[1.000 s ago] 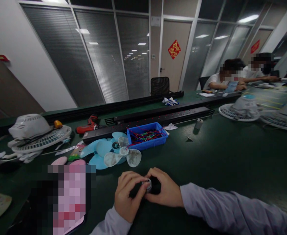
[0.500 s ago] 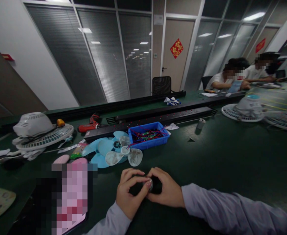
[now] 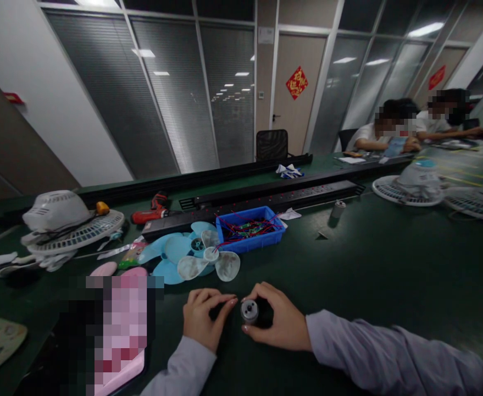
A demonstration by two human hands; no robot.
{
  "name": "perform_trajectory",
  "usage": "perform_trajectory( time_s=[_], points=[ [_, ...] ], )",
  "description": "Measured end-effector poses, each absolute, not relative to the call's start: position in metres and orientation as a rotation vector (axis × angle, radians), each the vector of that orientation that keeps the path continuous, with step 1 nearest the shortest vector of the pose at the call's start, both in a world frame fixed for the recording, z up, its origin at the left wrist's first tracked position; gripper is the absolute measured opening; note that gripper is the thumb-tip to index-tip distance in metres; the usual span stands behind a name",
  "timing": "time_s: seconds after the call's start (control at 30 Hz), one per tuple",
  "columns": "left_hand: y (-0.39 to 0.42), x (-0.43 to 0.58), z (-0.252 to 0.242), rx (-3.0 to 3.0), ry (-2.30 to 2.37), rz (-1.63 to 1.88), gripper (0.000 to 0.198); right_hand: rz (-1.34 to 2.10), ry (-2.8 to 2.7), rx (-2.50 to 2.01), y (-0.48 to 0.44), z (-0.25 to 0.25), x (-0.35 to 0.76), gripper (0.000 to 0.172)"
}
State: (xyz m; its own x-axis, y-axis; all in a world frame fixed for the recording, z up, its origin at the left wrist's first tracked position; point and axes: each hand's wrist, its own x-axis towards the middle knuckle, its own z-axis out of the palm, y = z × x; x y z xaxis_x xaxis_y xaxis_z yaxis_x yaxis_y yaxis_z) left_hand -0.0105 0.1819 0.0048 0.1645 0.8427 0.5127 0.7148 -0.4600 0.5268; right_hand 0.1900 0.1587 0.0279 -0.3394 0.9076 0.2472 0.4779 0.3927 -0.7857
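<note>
A small round metal motor (image 3: 249,312) stands upright on the green tabletop, its top face toward me. My right hand (image 3: 286,320) grips its side between thumb and fingers. Just left of the motor, apart from it, my left hand (image 3: 203,320) has thumb and index fingertip pinched together; whatever may be between them is too small to make out. Beyond my hands lie blue and clear fan blades (image 3: 210,254) and a blue bin (image 3: 266,240) of red wires and green circuit boards. A second metal cylinder (image 3: 338,208) stands farther back on the right.
A fan housing (image 3: 60,212) and a red power drill (image 3: 150,211) lie at the back left. Long black rails (image 3: 282,192) cross the table. On the near left is a pink blurred-out object (image 3: 123,330). More fan housings (image 3: 418,184) and two people are at the right.
My left hand has drawn back left from the motor, fingertips still pinched, uncovering its top. My right hand stays on the motor.
</note>
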Motion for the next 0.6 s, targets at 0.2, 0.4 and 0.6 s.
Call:
perform_trajectory(
  time_s=[0.2, 0.4, 0.6],
  points=[
    [0.185, -0.017, -0.006, 2.478, 1.594, 0.978, 0.016, 0.818, -1.956, -1.182, 0.158, 0.027, 0.19, 0.031],
    [0.185, -0.015, -0.012, 2.481, 1.623, 1.124, 0.034, 0.816, -1.94, -1.222, 0.16, 0.025, 0.19, 0.037],
    [0.189, -0.013, 0.0, 2.402, 1.281, 1.349, 0.026, 0.79, -1.942, -1.213, 0.162, 0.02, 0.189, 0.04]
  ],
)
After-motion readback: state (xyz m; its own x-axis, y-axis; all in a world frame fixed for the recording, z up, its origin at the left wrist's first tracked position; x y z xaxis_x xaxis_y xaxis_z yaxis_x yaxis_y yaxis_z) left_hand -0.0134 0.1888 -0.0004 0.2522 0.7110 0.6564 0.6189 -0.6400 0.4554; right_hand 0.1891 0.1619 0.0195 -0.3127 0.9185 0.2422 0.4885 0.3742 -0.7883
